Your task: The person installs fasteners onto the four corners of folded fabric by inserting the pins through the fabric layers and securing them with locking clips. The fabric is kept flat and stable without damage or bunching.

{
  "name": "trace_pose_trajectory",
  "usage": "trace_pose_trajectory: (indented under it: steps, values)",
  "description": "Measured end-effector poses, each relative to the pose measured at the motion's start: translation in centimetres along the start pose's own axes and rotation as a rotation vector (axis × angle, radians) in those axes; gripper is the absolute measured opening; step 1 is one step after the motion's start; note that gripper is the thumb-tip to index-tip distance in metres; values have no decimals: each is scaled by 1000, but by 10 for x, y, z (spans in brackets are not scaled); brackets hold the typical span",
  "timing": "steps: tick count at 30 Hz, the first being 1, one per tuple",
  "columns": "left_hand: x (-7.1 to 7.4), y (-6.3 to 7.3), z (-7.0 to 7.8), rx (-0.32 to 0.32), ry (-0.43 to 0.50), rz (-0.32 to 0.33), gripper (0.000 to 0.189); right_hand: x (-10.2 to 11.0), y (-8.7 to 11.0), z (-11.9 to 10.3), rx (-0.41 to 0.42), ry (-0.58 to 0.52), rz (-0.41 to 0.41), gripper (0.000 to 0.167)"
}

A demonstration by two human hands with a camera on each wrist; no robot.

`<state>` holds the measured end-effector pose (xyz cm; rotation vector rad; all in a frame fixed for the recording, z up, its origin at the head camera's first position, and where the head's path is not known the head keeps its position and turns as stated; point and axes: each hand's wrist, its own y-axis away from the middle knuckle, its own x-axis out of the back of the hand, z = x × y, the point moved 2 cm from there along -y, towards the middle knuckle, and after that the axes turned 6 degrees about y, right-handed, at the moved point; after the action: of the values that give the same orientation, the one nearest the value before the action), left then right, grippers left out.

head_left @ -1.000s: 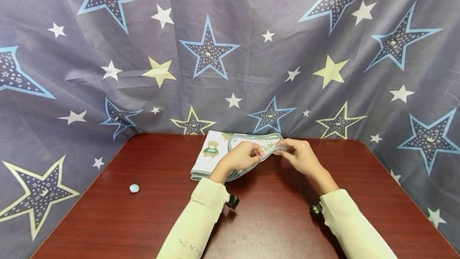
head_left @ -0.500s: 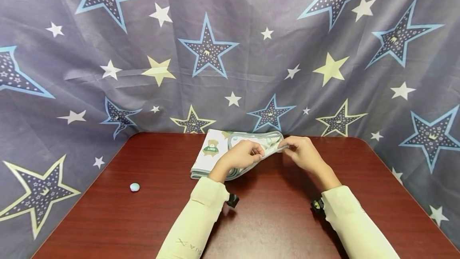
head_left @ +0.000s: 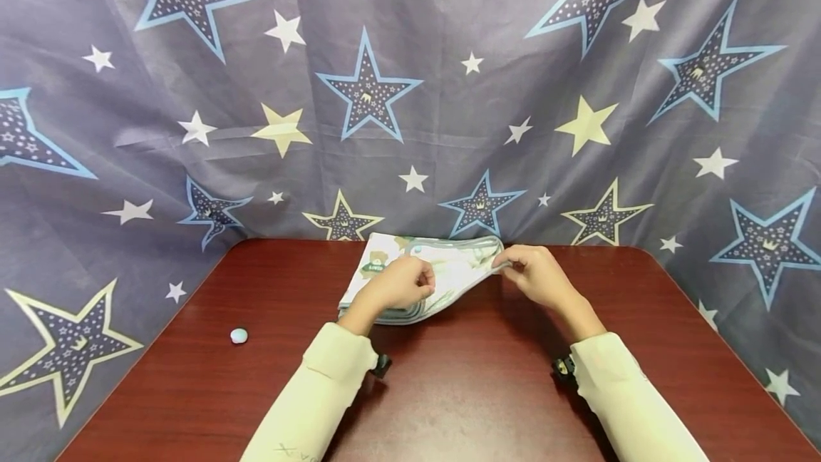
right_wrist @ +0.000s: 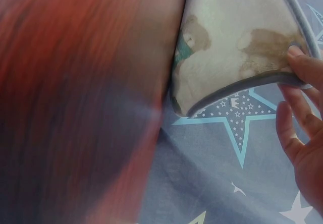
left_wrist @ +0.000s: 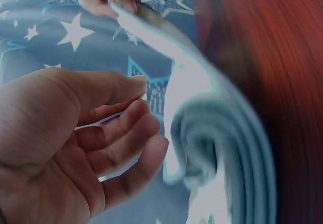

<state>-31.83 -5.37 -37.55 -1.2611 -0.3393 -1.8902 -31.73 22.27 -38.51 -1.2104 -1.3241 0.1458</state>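
A folded white cloth (head_left: 449,276) with bear prints and a grey-green edging lies at the back of the table. My right hand (head_left: 537,275) pinches its right corner and holds it raised; the printed underside of the cloth (right_wrist: 227,32) shows in the right wrist view. My left hand (head_left: 399,282) is over the cloth's left part, fingers loosely curled. In the left wrist view, that left hand (left_wrist: 101,128) has thumb and index tip close together, with no held thing plainly seen. Beside it the cloth (left_wrist: 242,148) shows several stacked layers and a rolled fold.
A small pale blue round object (head_left: 239,336) sits on the left of the reddish-brown wooden table (head_left: 474,391). Behind the table hangs a grey-blue curtain (head_left: 442,127) with star prints, near the cloth's far edge.
My left hand has left the cloth's front edge near the right hand and moved left over the cloth. My right hand keeps its pinch on the corner, almost still.
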Motion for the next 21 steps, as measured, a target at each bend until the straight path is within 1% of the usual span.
trace_pose_trajectory:
  steps: [2, 4, 6, 9, 11, 14, 16, 19, 21]
  values:
    - [6, 10, -5, -4, -29, -2, 11, 1, 1, 0, 2, 8, -3, 28]
    - [11, 22, -13, 10, -73, 0, 11, 2, 2, 1, 0, 10, -11, 27]
    - [17, 35, -21, 49, -115, 4, 11, 3, 2, 2, -3, 12, -17, 26]
    - [26, 60, -38, 110, -169, 20, 10, 1, 2, 1, -11, 1, -21, 25]
    - [35, 77, -47, 144, -204, 30, 8, 0, 2, 0, -13, -5, -25, 25]
    - [49, 102, -58, 153, -259, 28, 8, 0, 1, 0, -14, -9, -32, 24]
    - [56, 117, -65, 147, -300, 23, 8, 0, 1, 0, -17, 0, -36, 24]
    - [64, 135, -77, 143, -357, 14, 13, 1, 2, 2, -24, 15, -36, 24]
    - [67, 146, -86, 155, -394, 9, 17, 2, 2, 3, -26, 20, -36, 24]
